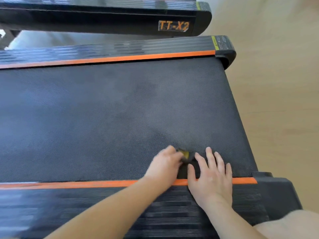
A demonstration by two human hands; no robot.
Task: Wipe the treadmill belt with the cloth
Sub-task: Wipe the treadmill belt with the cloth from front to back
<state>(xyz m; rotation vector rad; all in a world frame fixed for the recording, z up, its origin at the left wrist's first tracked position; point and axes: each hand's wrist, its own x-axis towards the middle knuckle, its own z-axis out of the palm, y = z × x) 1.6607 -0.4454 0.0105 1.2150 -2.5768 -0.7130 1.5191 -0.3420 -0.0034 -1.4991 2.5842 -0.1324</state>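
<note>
The dark textured treadmill belt [107, 118] fills the middle of the view between two orange stripes. Near its front right corner lies a small dark cloth [187, 158] with a yellowish patch, mostly hidden between my hands. My left hand [164, 163] has its fingers curled onto the cloth's left side. My right hand [211, 171] lies flat with fingers spread on the cloth's right part and the belt, its palm over the near orange stripe.
A ribbed black side rail [120, 209] runs along the near edge, another [120, 49] along the far edge. A second treadmill [173, 25] marked TT-X2 stands behind. Light wooden floor [276, 83] lies to the right. My knee [296, 223] shows at bottom right.
</note>
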